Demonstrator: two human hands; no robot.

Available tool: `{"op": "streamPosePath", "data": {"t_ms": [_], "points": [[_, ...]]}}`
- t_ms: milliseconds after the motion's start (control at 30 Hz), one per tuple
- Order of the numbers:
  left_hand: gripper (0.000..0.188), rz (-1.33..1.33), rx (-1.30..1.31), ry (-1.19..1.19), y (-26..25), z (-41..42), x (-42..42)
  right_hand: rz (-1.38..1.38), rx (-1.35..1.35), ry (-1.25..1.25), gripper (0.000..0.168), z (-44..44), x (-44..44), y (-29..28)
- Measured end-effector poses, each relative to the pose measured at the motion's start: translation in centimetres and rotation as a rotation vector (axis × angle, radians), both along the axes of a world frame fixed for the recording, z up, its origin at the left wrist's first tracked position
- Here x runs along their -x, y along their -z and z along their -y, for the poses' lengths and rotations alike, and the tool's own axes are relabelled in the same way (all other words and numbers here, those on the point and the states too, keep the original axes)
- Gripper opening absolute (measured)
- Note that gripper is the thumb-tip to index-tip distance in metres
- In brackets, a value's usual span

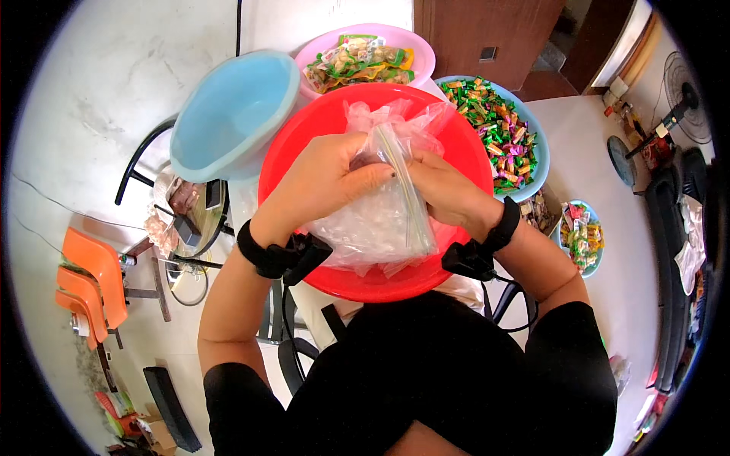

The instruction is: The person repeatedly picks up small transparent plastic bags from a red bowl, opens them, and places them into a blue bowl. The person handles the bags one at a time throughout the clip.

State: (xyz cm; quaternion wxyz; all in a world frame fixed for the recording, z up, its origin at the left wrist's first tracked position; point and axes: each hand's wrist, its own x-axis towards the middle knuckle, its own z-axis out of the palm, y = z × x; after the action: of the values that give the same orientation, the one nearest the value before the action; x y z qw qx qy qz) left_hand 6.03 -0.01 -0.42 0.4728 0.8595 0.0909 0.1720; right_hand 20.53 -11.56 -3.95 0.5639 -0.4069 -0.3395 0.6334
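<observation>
Above a red plastic basin (370, 290), both my hands hold a clear plastic zip bag (370, 228). My left hand (325, 176) has its thumb across the bag's upper part, fingers partly hidden behind the film. My right hand (447, 185) grips the bag's other side, next to the zip strip; its fingertips are hidden by the plastic. More crumpled clear bags (393, 117) show behind my hands inside the basin. Whether the held bag has anything in it cannot be told. Each wrist wears a black strap with a small device and a cable.
Around the red basin stand a tilted light-blue basin (234, 114), a pink basin (425, 48) of packaged snacks and a blue basin (544, 154) of wrapped candies. A smaller blue basin (597, 265) holds more packets. Orange chairs (100, 279) are at left, a fan (687, 97) at right.
</observation>
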Motion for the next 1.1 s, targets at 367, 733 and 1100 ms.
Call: {"op": "streamPosePath", "data": {"t_ms": [367,733,1100], "points": [[0.040,-0.212,-0.257,-0.100,-2.5,-0.2,1.4,0.247,-0.174,0.096,0.031,0.1,-0.8,0.8],[0.064,-0.069,0.224,-0.129,-1.1,-1.1,4.2,0.064,-0.064,0.306,0.021,0.7,-1.8,0.3],[0.030,-0.183,-0.206,-0.303,-1.5,-5.0,2.8,0.332,-0.370,0.976,0.021,3.8,-10.2,-2.8]]}}
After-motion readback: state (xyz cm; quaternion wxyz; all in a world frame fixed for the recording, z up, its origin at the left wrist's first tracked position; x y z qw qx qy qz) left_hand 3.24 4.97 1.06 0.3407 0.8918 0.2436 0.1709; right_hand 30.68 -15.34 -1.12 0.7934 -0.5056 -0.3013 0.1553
